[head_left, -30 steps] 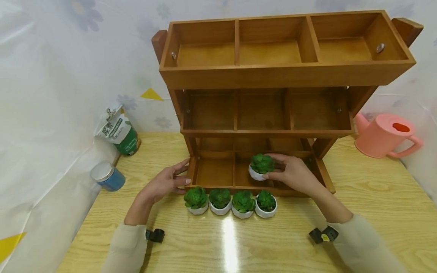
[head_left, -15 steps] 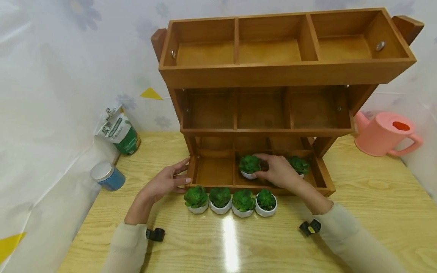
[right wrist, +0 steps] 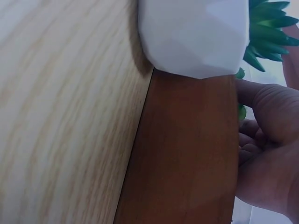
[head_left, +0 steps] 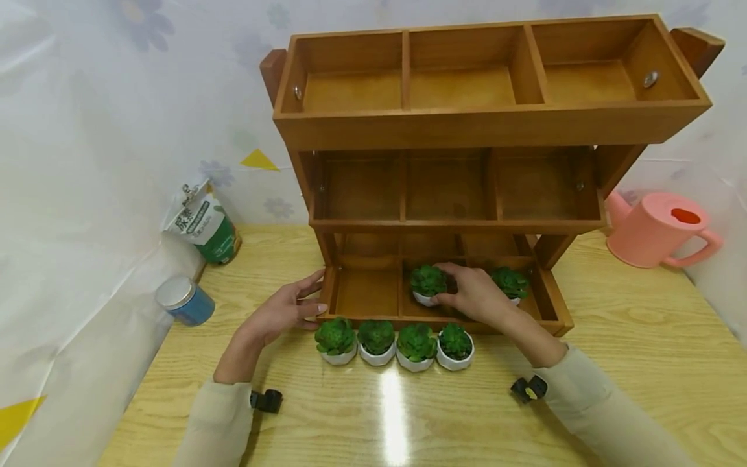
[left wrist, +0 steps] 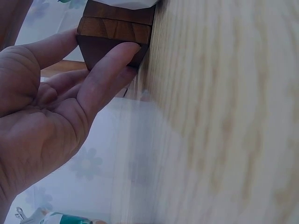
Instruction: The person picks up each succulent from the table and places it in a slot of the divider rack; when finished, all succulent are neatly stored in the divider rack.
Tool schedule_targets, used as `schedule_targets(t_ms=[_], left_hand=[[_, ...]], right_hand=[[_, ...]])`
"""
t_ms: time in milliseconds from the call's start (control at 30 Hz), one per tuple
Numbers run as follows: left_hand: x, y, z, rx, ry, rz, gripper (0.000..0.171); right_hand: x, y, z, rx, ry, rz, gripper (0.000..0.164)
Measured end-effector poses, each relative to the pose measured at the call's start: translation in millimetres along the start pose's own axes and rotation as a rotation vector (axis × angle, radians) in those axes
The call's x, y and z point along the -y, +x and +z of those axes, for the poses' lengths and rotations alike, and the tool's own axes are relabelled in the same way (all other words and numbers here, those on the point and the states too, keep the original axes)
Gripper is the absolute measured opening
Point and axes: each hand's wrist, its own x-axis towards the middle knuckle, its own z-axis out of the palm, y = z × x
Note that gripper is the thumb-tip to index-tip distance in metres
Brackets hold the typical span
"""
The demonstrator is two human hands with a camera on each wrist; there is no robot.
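Note:
My right hand (head_left: 481,295) pinches a potted succulent (head_left: 428,281) by its white pot, inside the bottom tier's middle compartment. A second succulent (head_left: 510,283) sits in the compartment to the right, partly behind that hand. With fairly straight fingers, my left hand (head_left: 283,311) touches the left end of the wooden shelf (head_left: 443,126); the left wrist view shows these fingers against the dark wooden corner (left wrist: 114,30). Several more succulents (head_left: 416,344) in white faceted pots line up on the table before the shelf. In the right wrist view, one white pot (right wrist: 194,35) hides the held plant's pot.
The shelf's upper tiers overhang the bottom one. At the back left stand a green-and-white pouch (head_left: 210,227) with a clip and a blue jar (head_left: 187,301). A pink watering can (head_left: 653,230) is at the right, on the wood-grain table (head_left: 478,415).
My right hand has carried the succulent left and down into the middle compartment, uncovering the plant on the right. Over the last half second it barely moves. My left hand stays put.

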Motion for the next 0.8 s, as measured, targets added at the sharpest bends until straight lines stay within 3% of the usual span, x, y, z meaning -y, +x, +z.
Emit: schedule_targets(t_ms=[233, 467, 800], left_hand=[[0.3, 0.2, 0.4, 0.000, -0.003, -0.005, 0.080], [1.4, 0.0, 0.2, -0.002, -0.010, -0.004, 0.080], [0.8, 0.1, 0.0, -0.003, -0.004, 0.003, 0.079]], right_hand=[[0, -3, -2, 0.009, 0.023, 0.023, 0.067], [-1, -9, -8, -0.050, 0.021, -0.037, 0.061], [-9, -30, -26, -0.076, 0.189, -0.076, 0.061]])
